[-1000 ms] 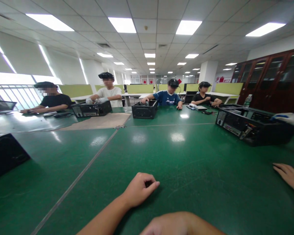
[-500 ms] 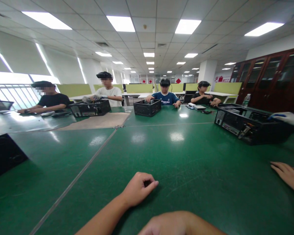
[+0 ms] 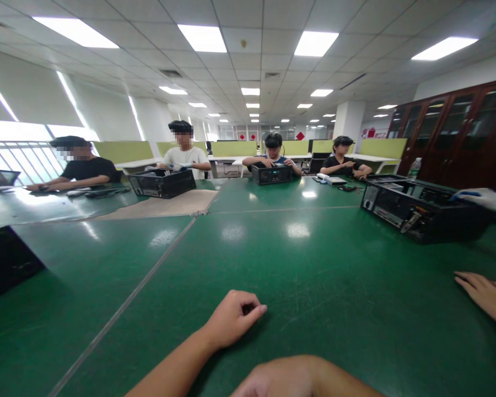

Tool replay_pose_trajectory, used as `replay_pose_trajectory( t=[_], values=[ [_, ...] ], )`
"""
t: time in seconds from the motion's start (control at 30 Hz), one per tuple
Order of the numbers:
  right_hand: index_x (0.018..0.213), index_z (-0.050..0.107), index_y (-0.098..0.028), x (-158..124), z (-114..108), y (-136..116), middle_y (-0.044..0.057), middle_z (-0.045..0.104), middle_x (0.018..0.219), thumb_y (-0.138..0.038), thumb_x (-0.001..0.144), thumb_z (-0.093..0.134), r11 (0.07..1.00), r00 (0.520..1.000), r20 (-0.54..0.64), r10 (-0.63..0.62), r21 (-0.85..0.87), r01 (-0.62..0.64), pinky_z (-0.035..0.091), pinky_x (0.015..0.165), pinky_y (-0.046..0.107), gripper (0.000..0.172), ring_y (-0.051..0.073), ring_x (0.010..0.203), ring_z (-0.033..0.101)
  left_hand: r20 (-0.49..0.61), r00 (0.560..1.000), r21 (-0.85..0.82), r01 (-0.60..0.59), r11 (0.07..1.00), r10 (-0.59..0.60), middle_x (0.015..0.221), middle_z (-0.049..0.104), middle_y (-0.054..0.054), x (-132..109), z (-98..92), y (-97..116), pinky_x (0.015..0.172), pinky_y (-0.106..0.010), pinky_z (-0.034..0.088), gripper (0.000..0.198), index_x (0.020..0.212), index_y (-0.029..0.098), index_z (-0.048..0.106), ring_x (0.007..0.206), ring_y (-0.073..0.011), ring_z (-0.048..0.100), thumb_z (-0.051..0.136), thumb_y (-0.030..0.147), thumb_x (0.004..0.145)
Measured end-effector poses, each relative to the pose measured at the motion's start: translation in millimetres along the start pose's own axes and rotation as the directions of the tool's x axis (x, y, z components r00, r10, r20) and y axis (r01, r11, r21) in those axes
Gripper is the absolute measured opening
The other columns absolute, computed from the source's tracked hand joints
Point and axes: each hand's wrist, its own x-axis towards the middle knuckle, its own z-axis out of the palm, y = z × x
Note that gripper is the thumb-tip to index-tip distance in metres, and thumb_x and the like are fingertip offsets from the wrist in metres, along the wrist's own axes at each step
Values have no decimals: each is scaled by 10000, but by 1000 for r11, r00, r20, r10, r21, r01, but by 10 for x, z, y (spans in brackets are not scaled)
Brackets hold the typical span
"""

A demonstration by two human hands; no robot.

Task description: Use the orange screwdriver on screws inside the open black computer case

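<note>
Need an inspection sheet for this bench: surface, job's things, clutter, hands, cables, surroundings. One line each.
Surface: glossy green tabletop with a long seam and overhead-light reflections.
Job's things: nearest right, an open black case with parts inside; a co-worker's gloved hand is at it.
Clutter: beige sheet on the far left; clear bottle beyond the open black case.
Hands: left hand loosely curled, nothing seen in it; right hand cut off by the bottom edge, fingers not visible.
Cables: none clearly discernible; detail inside the case too small to tell.
Surroundings: four people across the table; dark cabinets at right.
</note>
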Motion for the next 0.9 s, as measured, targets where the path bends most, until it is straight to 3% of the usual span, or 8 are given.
replay_pose_trajectory(
  t=[0.23,0.4,0.57,0.67,0.8,0.9],
  values=[
    [1162,735,-309,-4,-11,-39,68,743,1044,-350,841,343,978,988,-134,-75,183,99,639,657,364,508,307,1109,671,6,1000,1,8,1000,-8,619,572,14,-2,-4,0,608,-234,343,381,722,147,681,600,-110,488,556,437,933],
    [1244,695,-314,40,-30,-126,7,747,928,-361,878,277,991,988,-152,-5,128,25,634,551,433,558,346,1133,650,11,1000,4,-1,1000,1,623,568,13,0,-3,4,613,-234,343,385,722,143,675,605,-109,491,550,436,940],
    [1177,731,-291,66,-50,-193,58,746,933,-377,864,309,994,989,-143,-25,98,39,627,577,391,533,328,1095,676,12,1000,6,-3,1000,3,624,563,15,1,-3,5,614,-233,341,383,717,142,671,604,-106,485,551,431,938],
    [1132,760,-252,43,-42,-129,84,744,904,-401,839,296,999,994,-107,24,51,-19,604,552,389,569,348,1060,689,14,1000,17,-2,1000,2,630,569,16,2,-3,-1,621,-233,342,378,724,143,676,611,-107,489,551,428,938],
    [1132,769,-129,-12,-8,2,116,736,853,-391,804,264,981,978,-96,186,-42,-191,532,520,422,656,422,1074,660,21,1000,30,6,1000,-7,622,561,17,6,-2,-10,615,-235,336,382,726,144,679,608,-109,481,546,433,937],
    [1151,767,-175,-9,-8,-25,104,736,829,-396,773,330,967,957,-156,246,-33,-254,512,538,438,619,433,1075,654,23,1000,29,10,1000,-11,624,562,14,4,-2,-12,618,-238,338,385,724,143,677,611,-112,484,546,437,935]
  ],
)
